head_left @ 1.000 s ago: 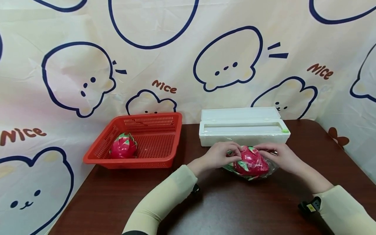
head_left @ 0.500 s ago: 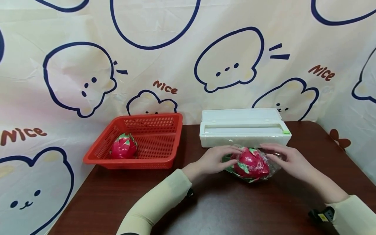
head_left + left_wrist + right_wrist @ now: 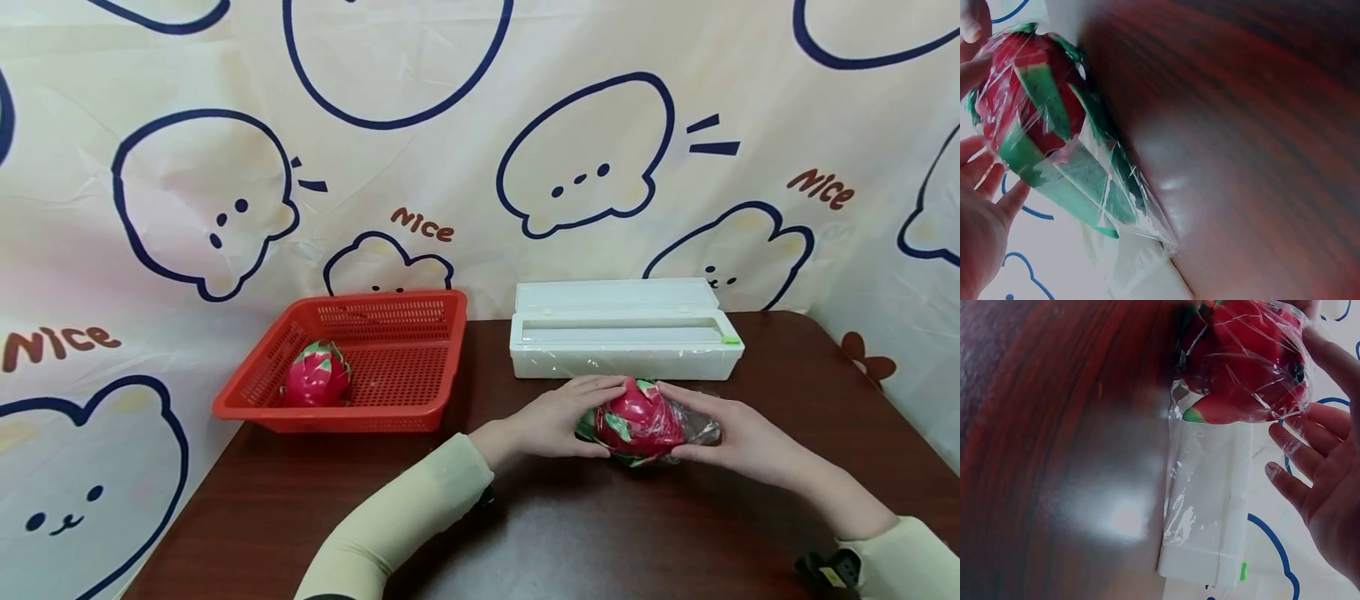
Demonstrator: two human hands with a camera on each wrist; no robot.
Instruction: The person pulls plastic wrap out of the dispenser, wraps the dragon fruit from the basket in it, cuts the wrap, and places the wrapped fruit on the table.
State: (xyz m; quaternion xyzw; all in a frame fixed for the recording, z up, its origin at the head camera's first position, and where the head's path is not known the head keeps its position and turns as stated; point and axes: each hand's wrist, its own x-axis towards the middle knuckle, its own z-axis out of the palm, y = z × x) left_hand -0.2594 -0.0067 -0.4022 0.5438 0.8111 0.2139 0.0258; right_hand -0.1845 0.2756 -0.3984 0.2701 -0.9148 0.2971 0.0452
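Observation:
A pink-red dragon fruit [image 3: 639, 415] with green scales lies on the table, wrapped in clear plastic film. My left hand [image 3: 557, 418] cups its left side, fingers at the top and thumb at the lower edge. From the right, my right hand [image 3: 746, 435] holds it the same way, over the bunched film [image 3: 693, 425]. In the left wrist view, wrinkled film stretches past the green scales to a pointed end. The right wrist view has the thumb against the wrapped fruit [image 3: 1241, 362] and the fingers bent near the film.
Behind the fruit stands a white film-dispenser box [image 3: 626, 364] with its lid raised. A red plastic basket [image 3: 442, 358] sits at the left, with another dragon fruit [image 3: 317, 377] in it. The dark wooden table [image 3: 570, 542] meets a patterned cloth backdrop.
My fingers first worked at the film on top of the fruit, then spread apart. Now both hands have closed in around its sides, and the loose film on the right is gathered in.

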